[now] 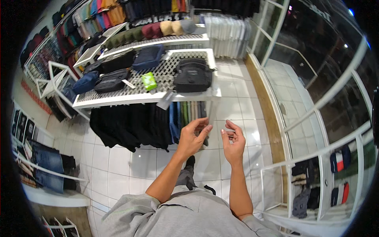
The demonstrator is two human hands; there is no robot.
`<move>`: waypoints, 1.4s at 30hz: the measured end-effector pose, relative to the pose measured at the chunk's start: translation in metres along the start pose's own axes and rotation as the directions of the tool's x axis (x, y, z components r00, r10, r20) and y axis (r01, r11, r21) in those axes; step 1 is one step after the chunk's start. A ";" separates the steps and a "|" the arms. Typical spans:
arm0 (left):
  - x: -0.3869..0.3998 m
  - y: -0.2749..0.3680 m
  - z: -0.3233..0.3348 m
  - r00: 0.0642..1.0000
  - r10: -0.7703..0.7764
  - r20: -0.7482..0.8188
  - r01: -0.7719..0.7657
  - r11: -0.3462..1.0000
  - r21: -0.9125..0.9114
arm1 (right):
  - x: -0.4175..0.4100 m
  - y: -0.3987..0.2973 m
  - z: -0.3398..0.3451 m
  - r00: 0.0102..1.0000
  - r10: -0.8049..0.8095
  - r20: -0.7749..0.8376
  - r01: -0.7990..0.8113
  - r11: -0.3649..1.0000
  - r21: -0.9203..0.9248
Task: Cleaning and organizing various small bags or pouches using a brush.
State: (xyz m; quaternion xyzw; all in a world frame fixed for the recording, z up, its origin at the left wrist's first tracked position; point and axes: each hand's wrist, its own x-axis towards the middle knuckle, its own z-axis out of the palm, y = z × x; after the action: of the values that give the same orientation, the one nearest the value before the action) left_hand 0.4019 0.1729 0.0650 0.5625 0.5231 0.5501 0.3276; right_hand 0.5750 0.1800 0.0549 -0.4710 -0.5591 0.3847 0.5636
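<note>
My left hand (194,136) is raised above the tiled floor, just off the front right corner of a white mesh-topped display table (148,100). It holds nothing, and its thumb and fingers are curved apart. Level with it on the right, my right hand (234,139) has bent fingers apart and nothing in it. A black bag (193,75) lies at the table's right end, with a grey tag (165,100) hanging over the edge. Further left are a bright green packet (149,81), a navy bag (148,57) and another black bag (111,80).
Dark trousers (127,124) hang beneath the table. Caps (152,30) line a shelf behind it, before racks of clothes. Glass panels in white frames (322,103) run along the right. Folded jeans (49,166) sit on a shelf at left.
</note>
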 end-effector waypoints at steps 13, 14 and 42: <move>0.208 -0.040 -0.231 0.900 0.194 -0.389 0.007 0.889 0.458 | 0.215 -0.048 0.270 0.890 -0.241 0.387 0.273 0.961 -0.030; 0.224 -0.052 -0.246 0.868 0.253 -0.427 0.039 0.822 0.568 | 0.228 -0.038 0.294 0.900 -0.221 0.377 0.280 0.954 -0.109; 0.188 0.001 -0.256 0.839 -0.028 -0.544 -0.017 0.997 -0.078 | 0.157 -0.068 0.263 0.925 -0.310 0.221 0.224 0.912 0.343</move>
State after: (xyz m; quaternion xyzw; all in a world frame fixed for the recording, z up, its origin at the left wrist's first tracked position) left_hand 0.1277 0.2982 0.1641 0.3681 0.5740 0.7066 0.1892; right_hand 0.3201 0.3392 0.1446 -0.2374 -0.6226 0.4472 0.5967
